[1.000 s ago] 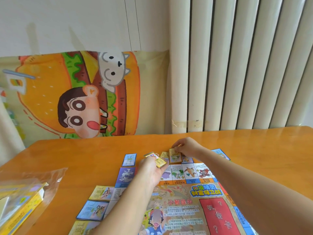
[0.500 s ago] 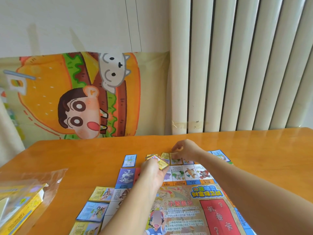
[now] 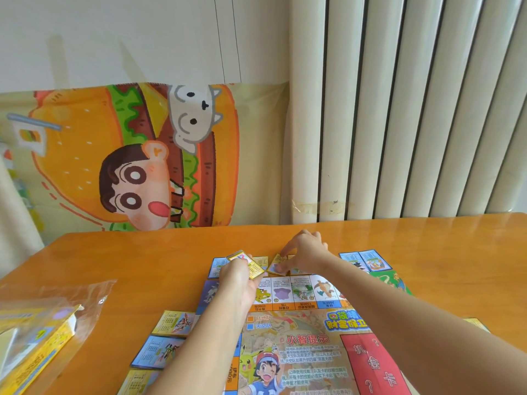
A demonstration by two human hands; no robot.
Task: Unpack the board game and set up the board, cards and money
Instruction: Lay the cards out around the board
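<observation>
Tabletop (image 3: 399, 246), left hand (image 3: 239, 280), right hand (image 3: 306, 252) — pinching cards (image 3: 254, 270)

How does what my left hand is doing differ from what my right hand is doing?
The left hand holds a small stack of cards, while the right hand pinches a single card. The left hand's stack is raised and tilted above the board; the right hand's card sits low at the board's far edge. Both grips are curled on yellow-bordered cards.

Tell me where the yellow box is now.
In the head view, the yellow box lies lower left on the table, inside a clear bag, left of the board.
</observation>
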